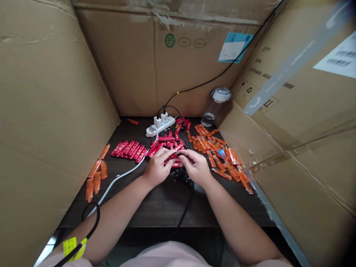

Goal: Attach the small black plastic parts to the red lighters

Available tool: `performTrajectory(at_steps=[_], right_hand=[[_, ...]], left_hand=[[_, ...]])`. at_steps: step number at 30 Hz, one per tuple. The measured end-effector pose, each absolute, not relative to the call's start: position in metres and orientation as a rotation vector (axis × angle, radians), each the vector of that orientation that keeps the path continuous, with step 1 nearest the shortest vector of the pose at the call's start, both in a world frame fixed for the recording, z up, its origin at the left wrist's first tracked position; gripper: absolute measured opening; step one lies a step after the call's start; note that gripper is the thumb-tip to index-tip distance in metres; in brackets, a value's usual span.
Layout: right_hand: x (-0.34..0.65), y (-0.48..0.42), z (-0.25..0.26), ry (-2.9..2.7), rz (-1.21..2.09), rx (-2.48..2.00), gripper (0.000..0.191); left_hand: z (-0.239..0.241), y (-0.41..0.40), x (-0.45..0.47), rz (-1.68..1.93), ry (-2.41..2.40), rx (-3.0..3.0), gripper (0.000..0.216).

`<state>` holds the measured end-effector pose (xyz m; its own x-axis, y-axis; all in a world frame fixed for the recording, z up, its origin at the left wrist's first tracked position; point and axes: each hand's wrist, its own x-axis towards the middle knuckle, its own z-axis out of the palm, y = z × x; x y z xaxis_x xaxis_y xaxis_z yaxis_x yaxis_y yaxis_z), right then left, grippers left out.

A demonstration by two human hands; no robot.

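Your left hand (158, 167) and right hand (195, 167) meet over the middle of the bench (167, 204). The fingertips of both are pinched on one red piece (172, 159), held just above the dark top. A small black tangle (183, 173) lies under your right hand; I cannot tell what it is. A red row (129, 148) lies just left of your left hand, with more red ones heaped behind your fingers. An orange pile (219, 155) spreads to the right, and a few orange pieces (96, 176) sit by the left cardboard wall (41, 111). A power strip (161, 125) and a bottle (215, 107) are at the back.
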<state>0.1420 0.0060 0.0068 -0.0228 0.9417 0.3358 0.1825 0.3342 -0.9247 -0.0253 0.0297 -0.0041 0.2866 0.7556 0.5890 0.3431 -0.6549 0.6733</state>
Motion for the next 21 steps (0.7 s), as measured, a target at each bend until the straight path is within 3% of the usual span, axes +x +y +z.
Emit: performTrajectory(at_steps=[11,21], right_hand=[[0.1418,0.0087,0.0008,-1.515,0.862,-1.082,0.028],[0.1366,0.0082,0.0061,-1.388,0.985,-1.115,0.028]], left_hand=[[-0.0073,0.0304,-0.0272,1.33,0.927,2.217,0.034],[-0.0029,0.0277,-0.0217,1.274,0.959,1.905,0.028]])
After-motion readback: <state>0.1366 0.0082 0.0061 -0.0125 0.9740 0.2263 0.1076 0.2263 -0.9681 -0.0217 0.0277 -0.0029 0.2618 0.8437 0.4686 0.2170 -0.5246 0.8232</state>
